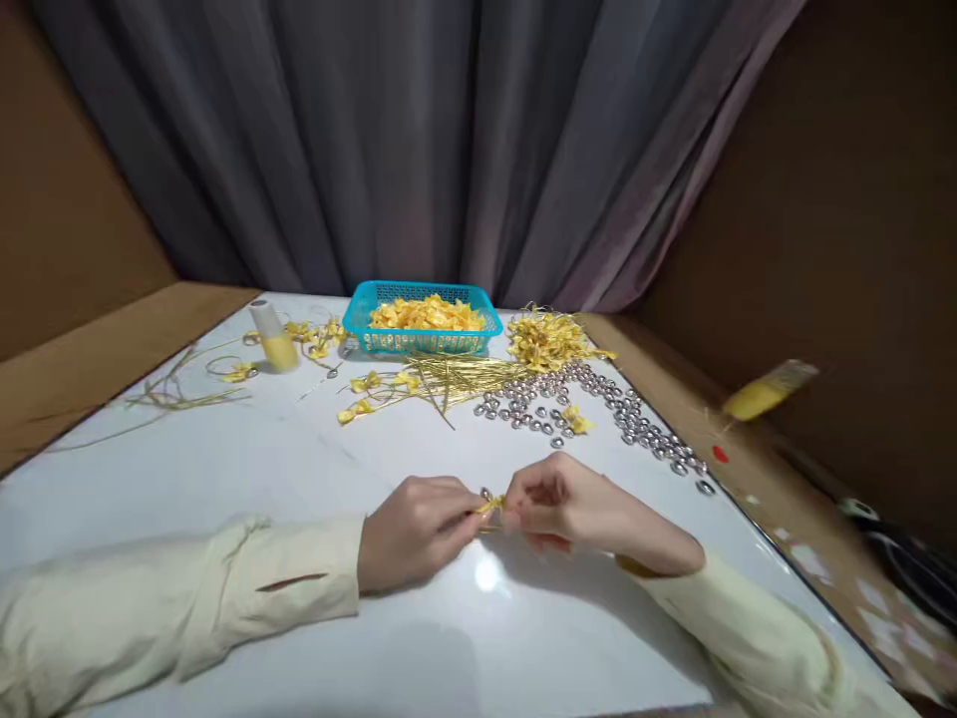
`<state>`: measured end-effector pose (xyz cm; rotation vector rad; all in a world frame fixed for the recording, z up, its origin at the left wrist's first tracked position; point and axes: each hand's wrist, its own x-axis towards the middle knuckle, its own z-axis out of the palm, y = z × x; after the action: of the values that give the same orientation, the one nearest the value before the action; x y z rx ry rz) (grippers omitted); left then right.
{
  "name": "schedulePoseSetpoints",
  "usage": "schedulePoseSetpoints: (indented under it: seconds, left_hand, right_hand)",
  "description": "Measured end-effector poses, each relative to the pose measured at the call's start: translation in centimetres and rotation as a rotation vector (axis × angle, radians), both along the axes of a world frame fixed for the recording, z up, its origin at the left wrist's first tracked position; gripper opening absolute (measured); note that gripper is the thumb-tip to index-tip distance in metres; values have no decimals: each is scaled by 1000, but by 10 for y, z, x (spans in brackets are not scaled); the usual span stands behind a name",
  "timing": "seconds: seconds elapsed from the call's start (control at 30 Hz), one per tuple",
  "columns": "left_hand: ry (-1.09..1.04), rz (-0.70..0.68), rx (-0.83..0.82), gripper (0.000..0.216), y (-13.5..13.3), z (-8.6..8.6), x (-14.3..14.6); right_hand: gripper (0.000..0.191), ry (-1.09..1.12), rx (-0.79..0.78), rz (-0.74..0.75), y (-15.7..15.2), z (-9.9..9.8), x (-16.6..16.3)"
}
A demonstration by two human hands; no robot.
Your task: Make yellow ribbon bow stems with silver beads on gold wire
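Pinching a small yellow piece (493, 505) between two bare hands

From my remote seat, I see a grey-purple curtain (374, 150) filling the back, with the white tabletop (246, 479) spread in front of it. The blue basket (426, 343) sits at the far side, holding a heap of yellow petals (430, 314). Just right of it I find a tangled yellow pile (549, 341), and in front lies a loose bundle of gold wires (464, 377), fanned out toward me. One bottle with yellow contents (275, 341) stands at the far left; a second bottle (770, 389) shows beyond the right edge, blurred and seemingly tilted. Silver beads (628, 414) trail from the bundle down the right edge. All these are well apart from the hands.

Near the middle of the table, I have the left hand (423, 529) with its fingers drawn together, thumb and forefinger clamped on the left end of the yellow piece. The right hand (557, 504) faces it, fingers curled, its thumb and fingertip closed on the other end and hiding part of it from me. A single silver bead (485, 493) shows just behind the piece; whether it is attached, I can't tell.
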<state>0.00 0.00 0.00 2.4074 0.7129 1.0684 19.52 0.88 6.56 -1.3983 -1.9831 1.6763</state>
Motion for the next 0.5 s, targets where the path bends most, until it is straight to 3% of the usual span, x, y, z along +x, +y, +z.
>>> schedulePoseSetpoints:
  seconds: [0.2,0.3,0.5]
  left_hand:
    - [7,68,-107,23,0,8,1]
    - [7,112,-238,22,2,12,0]
    - [-64,185,-715,24,5,19,4]
  right_hand:
    - [18,-58,12,104,-5,-5,0]
    - [20,-81,65,143,-5,-8,-1]
    - [18,-243,571,4,-15,-19,-11]
